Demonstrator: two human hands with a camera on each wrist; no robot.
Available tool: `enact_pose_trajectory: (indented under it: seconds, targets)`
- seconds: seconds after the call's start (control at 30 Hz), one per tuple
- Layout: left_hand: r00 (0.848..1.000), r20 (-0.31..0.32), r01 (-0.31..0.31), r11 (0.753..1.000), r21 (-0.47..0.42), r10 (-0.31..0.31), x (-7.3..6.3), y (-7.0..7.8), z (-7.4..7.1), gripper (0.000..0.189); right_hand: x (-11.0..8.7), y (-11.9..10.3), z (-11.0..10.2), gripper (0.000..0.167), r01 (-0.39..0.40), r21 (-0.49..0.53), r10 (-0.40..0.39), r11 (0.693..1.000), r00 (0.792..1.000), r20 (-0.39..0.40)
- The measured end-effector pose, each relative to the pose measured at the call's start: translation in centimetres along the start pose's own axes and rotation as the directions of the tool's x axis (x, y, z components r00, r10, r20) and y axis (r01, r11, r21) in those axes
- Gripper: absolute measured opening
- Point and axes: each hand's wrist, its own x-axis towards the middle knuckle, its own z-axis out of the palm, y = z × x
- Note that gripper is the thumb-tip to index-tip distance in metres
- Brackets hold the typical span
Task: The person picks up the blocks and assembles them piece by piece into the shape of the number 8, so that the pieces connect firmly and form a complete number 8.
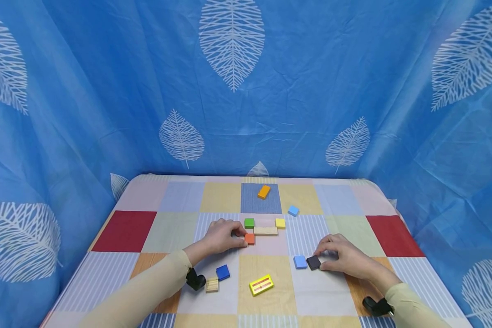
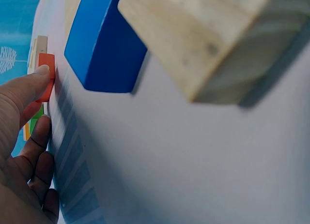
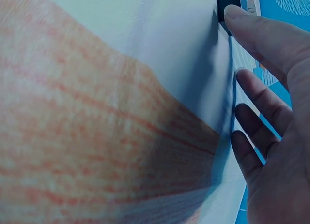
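My left hand [image 1: 223, 236] pinches a red-orange block [image 1: 249, 239] between thumb and forefinger; the left wrist view shows the thumb [image 2: 36, 81] on its side. That block sits beside the left end of a long plain wooden block [image 1: 265, 231]. Just behind them are a green block [image 1: 249, 222] and a yellow block [image 1: 280, 223]. Over on the right, my right hand [image 1: 342, 256] has thumb and forefinger at opposite sides of a black block [image 1: 313, 263], pinching it. A light blue block [image 1: 300, 262] lies immediately left of the black one.
Nearer me lie a dark blue block [image 1: 223, 272], a striped wooden block [image 1: 212, 285] and a yellow block with red markings [image 1: 261, 285]. Farther back are an orange block [image 1: 264, 192] and another light blue block [image 1: 293, 210]. A blue leaf-patterned curtain [image 1: 270, 132] surrounds the patchwork-covered table [image 1: 172, 232].
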Motion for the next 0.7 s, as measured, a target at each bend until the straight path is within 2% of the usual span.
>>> enact_pose_trajectory:
  seconds: [0.3,0.5,0.7]
  targets:
    - [1.000,-0.002,-0.003,1.000,0.007,0.003,0.10,-0.01,-0.02,0.023,0.06,0.07,0.25,0.029,-0.068,0.010,0.068,0.998,0.998,0.003]
    - [1.000,-0.005,-0.012,1.000,0.011,0.012,0.06,-0.15,0.02,0.023,-0.05,0.22,0.49,0.028,-0.050,0.027,0.051,0.998,0.998,-0.020]
    - [1.000,-0.002,0.009,1.000,0.004,-0.009,0.15,-0.24,0.27,0.022,-0.13,0.25,0.61,0.028,-0.034,0.028,0.035,0.999,0.999,-0.036]
